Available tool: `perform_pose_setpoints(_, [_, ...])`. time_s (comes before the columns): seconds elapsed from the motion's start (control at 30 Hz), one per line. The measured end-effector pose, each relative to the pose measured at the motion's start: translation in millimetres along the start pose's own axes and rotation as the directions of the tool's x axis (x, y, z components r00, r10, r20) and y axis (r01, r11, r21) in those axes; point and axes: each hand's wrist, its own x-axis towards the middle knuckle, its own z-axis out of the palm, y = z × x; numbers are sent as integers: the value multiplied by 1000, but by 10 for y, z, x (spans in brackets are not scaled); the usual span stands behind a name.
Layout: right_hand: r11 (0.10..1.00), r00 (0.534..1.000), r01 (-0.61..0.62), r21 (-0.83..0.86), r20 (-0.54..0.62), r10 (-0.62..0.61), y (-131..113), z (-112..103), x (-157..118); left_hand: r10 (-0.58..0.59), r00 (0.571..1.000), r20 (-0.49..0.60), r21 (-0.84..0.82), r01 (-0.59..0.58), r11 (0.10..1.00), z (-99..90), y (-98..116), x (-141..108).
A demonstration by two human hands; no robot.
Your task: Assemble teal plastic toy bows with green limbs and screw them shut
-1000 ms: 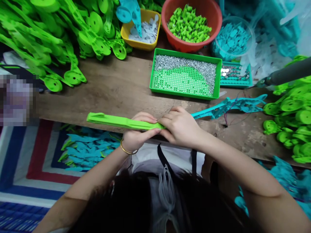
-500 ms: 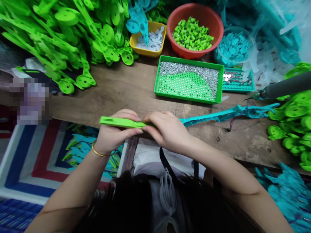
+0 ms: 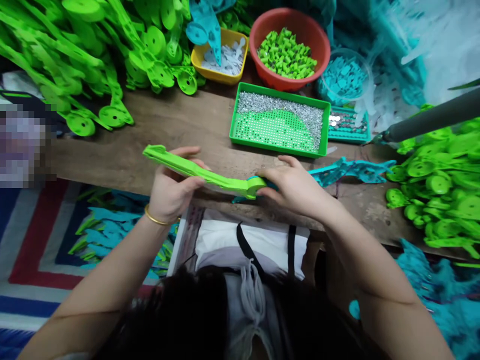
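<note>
A long green plastic part (image 3: 221, 182) is held between my two hands above the front edge of the wooden bench. My left hand (image 3: 174, 185) is closed around its left half, thumb in front and fingers behind. The fingers of my right hand (image 3: 290, 185) pinch the round right end. A bit of blue plastic shows behind that round end. Just right of my right hand, a blue plastic part (image 3: 352, 171) with thin dark wires lies on the bench.
A green tray (image 3: 279, 145) of small metal pieces sits behind my hands. Beyond it are a red bowl (image 3: 290, 82), a yellow bowl (image 3: 219, 76) and a teal tray (image 3: 348, 135). Green parts (image 3: 153, 55) pile up at left. A grey tool (image 3: 431, 117) reaches in from the right.
The green part has turned so its round right end shows, and my hands have moved farther apart along it. The whole view has shifted, with the bench items now farther left.
</note>
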Motion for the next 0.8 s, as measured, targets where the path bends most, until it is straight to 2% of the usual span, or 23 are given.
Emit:
perform_pose_setpoints(0.07, [1000,1000,25,18,17,-25,48,-5,-12,-67,997,37,8,67,998,190,-108,-114])
perform_pose_setpoints(0.13, [998,998,55,43,24,-56,37,-30,24,-143,984,109,168,124,978,377,-156,-226])
perform_pose_setpoints(0.23, [994,995,92,61,43,-94,-76,-73,108,-203,976,85,316,166,934,518,-127,-334])
perform_pose_setpoints(0.3, [994,995,96,43,17,-97,-200,-74,134,-216,976,35,323,193,927,487,-89,-354])
perform_pose_setpoints(0.37, [997,994,74,6,-86,-73,-327,-55,84,-258,966,0,283,247,927,384,-60,-345])
perform_pose_setpoints(0.43, [999,969,32,8,-244,-29,-387,-38,-82,-362,932,-21,183,360,915,248,-29,-325])
perform_pose_setpoints(0.47, [999,946,0,38,-324,13,-365,-35,-213,-442,897,-19,125,441,889,178,-7,-315])
perform_pose_setpoints(0.53, [981,870,-114,156,-461,174,-177,-41,-543,-599,801,-2,64,598,799,43,52,-296])
perform_pose_setpoints(0.57, [950,811,-206,234,-503,299,-9,-46,-720,-671,741,31,79,668,740,-18,83,-288])
perform_pose_setpoints(0.6, [887,704,-333,320,-541,460,197,-47,-886,-719,693,52,109,712,694,-73,110,-279])
perform_pose_setpoints(0.67, [693,441,-568,444,-547,712,663,-33,-1133,-784,615,81,164,768,619,-168,148,-264])
perform_pose_setpoints(0.7, [600,362,-655,460,-505,783,886,-15,-1196,-799,598,70,172,782,600,-211,160,-258])
perform_pose_setpoints(0.73, [532,339,-717,450,-442,830,1081,10,-1213,-807,587,60,179,789,588,-253,171,-253])
perform_pose_setpoints(0.77, [509,351,-743,434,-394,849,1236,40,-1188,-796,604,40,202,776,598,-300,185,-249])
perform_pose_setpoints(0.8, [520,385,-752,405,-369,846,1349,71,-1129,-767,642,19,241,741,626,-355,206,-244])
